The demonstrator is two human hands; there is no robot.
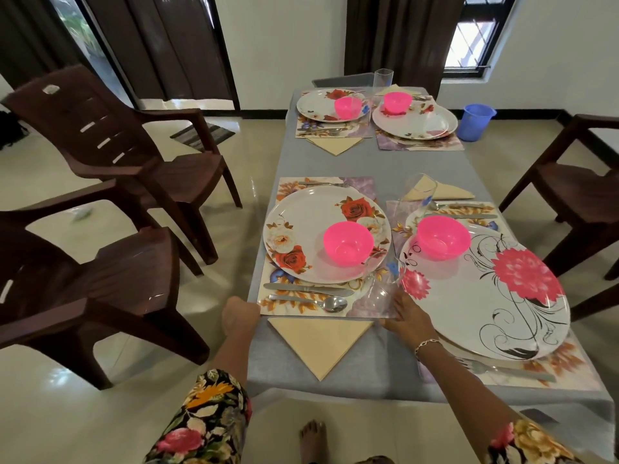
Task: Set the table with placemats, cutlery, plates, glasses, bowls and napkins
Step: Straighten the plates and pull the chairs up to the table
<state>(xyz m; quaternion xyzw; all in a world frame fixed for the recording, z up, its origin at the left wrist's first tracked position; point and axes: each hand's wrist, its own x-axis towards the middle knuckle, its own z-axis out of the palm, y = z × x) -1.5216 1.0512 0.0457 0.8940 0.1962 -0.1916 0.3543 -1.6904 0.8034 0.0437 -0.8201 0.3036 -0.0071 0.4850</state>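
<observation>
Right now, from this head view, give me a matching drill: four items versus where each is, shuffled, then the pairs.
1. near-left shiny steel spoon
2. blue plastic bucket
3. nearest beige folded napkin
4. tilted clear glass

A. gripped by the right hand
B. on the tiled floor
C. on the floral placemat
D. on the grey tablecloth

Pairs: 1-C, 2-B, 3-D, 4-A
</observation>
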